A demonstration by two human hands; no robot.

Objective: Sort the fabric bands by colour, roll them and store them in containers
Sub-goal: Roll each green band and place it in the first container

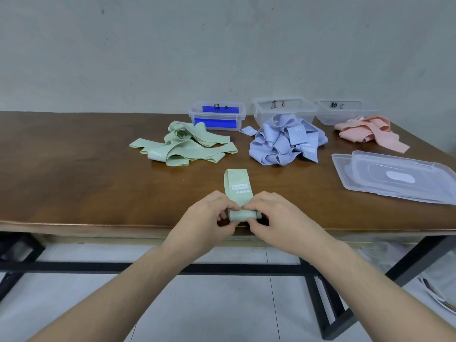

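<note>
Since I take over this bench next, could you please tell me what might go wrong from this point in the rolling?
1. The left hand and right hand pinch the green band right at the table edge; if it slips, the roll may unwind or drop to the floor.
2. The unrolled tail lies slightly askew, so the roll may come out uneven.
3. The green pile and blue pile lie fairly close; colours could mix.

I face a plain grey wall [222, 45]; brown table [74, 174] on black legs; pale tiled floor [74, 304] beneath.
</note>
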